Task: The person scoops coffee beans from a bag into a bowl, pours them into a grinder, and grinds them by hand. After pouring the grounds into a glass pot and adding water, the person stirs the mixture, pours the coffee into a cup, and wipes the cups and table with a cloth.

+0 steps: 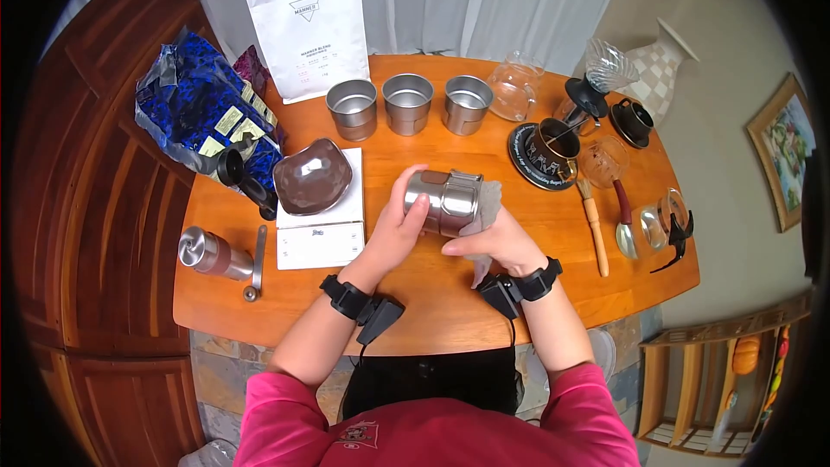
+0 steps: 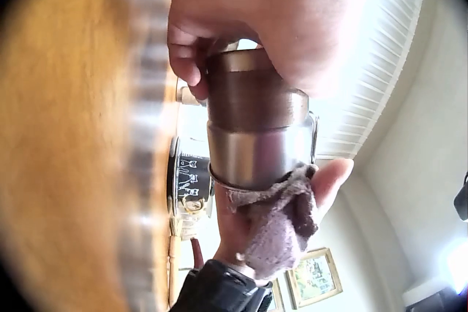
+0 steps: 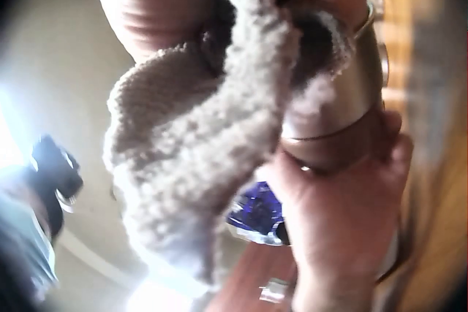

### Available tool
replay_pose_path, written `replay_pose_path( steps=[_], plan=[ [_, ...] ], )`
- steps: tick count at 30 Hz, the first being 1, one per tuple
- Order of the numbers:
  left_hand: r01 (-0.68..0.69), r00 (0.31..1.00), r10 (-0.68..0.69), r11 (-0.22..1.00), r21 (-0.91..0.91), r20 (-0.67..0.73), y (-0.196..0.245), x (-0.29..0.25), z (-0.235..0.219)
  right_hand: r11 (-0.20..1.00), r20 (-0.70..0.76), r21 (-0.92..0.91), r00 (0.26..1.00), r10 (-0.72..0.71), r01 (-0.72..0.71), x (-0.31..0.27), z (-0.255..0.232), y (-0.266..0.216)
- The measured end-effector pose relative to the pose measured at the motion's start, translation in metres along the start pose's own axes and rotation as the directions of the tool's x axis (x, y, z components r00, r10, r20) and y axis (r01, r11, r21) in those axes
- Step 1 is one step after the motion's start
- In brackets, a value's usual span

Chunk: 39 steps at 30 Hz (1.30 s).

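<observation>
A metal cup with a brown band [image 1: 430,194] is held on its side above the middle of the table. My left hand [image 1: 400,227] grips its banded end, fingers curled round it, as the left wrist view also shows. At the other end my right hand [image 1: 501,242] holds a grey cloth [image 1: 488,205] against the cup's rim. In the right wrist view the cloth [image 3: 212,137] hangs in folds from the hand, with part of it tucked in the cup's mouth; the fingertips there are hidden.
Three metal cups [image 1: 407,105] stand at the back. On the left are a brown dish [image 1: 313,176] on a white scale [image 1: 321,246], a hand grinder [image 1: 214,255] and a blue bag [image 1: 199,104]. Glassware, a black mug [image 1: 553,140] and a brush [image 1: 596,229] occupy the right.
</observation>
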<state>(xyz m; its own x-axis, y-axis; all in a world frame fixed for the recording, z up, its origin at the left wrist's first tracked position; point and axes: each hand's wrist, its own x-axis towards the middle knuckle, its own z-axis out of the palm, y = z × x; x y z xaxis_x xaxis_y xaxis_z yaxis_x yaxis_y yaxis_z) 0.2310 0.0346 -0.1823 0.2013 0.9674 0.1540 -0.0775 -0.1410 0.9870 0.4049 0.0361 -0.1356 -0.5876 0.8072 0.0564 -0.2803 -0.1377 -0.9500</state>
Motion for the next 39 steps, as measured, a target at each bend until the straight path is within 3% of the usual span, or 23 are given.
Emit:
replay_pose_path(
  steps=[2,5,8,10,12,15,18,20,21,22,25,26,29,32,35,39],
  plan=[
    [0.072,0.997,-0.073,0.997,-0.040,-0.025,0.000,0.000,0.000,0.984,0.022,-0.180,1.000,-0.002,0.006,0.001,0.000,0.002],
    [0.138,0.990,-0.139,0.989,-0.061,-0.024,0.001,0.000,-0.001,0.978,0.018,-0.208,1.000,0.020,-0.016,0.001,0.002,-0.002],
    [-0.045,0.999,0.043,0.996,-0.079,-0.020,-0.005,0.002,0.003,0.990,-0.064,0.126,0.996,0.064,-0.055,-0.001,0.001,-0.001],
    [-0.072,0.997,0.072,0.997,-0.038,-0.002,0.007,-0.001,0.003,0.955,-0.124,0.295,0.990,0.072,-0.032,-0.003,-0.002,0.003],
    [-0.117,0.993,0.117,0.993,0.007,0.014,0.013,-0.002,0.003,0.886,-0.178,0.464,0.979,0.103,-0.009,-0.004,-0.004,0.009],
    [-0.198,0.980,0.195,0.976,0.087,0.036,0.013,-0.002,0.001,0.713,-0.109,0.697,0.972,0.208,-0.074,0.003,-0.007,0.008],
    [-0.213,0.977,0.209,0.971,0.104,0.052,0.011,-0.001,0.000,0.907,-0.344,0.422,0.927,0.146,0.014,-0.006,0.014,-0.002],
    [-0.177,0.983,0.177,0.984,0.011,0.049,0.013,-0.002,0.001,0.996,-0.236,-0.006,0.968,0.087,-0.091,-0.003,0.001,-0.002],
    [-0.132,0.990,0.133,0.991,-0.008,0.041,0.008,0.000,0.000,0.966,-0.172,-0.230,0.982,0.078,-0.117,-0.002,-0.003,-0.002],
    [-0.088,0.996,0.089,0.996,-0.028,0.032,-0.002,0.002,-0.001,0.966,-0.163,-0.258,0.987,-0.016,-0.027,0.000,0.004,-0.001],
    [0.074,0.996,-0.070,0.992,-0.101,0.048,-0.008,0.002,-0.005,0.935,-0.114,-0.348,0.987,-0.114,0.067,0.002,0.004,0.010],
    [0.133,0.990,-0.126,0.983,-0.127,0.064,-0.008,0.002,-0.006,0.962,-0.121,-0.271,0.990,-0.075,0.040,0.002,0.003,0.011],
    [0.231,0.971,-0.222,0.968,-0.103,0.093,0.003,0.001,-0.006,0.927,-0.130,-0.351,0.987,0.091,-0.132,0.001,-0.005,0.001],
    [0.133,0.990,-0.132,0.991,-0.025,0.055,0.006,-0.001,-0.004,0.996,-0.310,0.083,0.949,0.058,-0.033,0.000,-0.002,0.006],
    [-0.104,0.995,0.104,0.989,0.109,0.001,0.011,-0.002,0.001,0.925,-0.383,0.373,0.896,0.223,-0.071,0.005,-0.002,0.000],
    [-0.229,0.973,0.224,0.950,0.214,0.049,0.010,-0.003,0.002,0.817,-0.212,0.558,0.927,0.308,-0.144,0.004,-0.007,-0.001]
  ],
)
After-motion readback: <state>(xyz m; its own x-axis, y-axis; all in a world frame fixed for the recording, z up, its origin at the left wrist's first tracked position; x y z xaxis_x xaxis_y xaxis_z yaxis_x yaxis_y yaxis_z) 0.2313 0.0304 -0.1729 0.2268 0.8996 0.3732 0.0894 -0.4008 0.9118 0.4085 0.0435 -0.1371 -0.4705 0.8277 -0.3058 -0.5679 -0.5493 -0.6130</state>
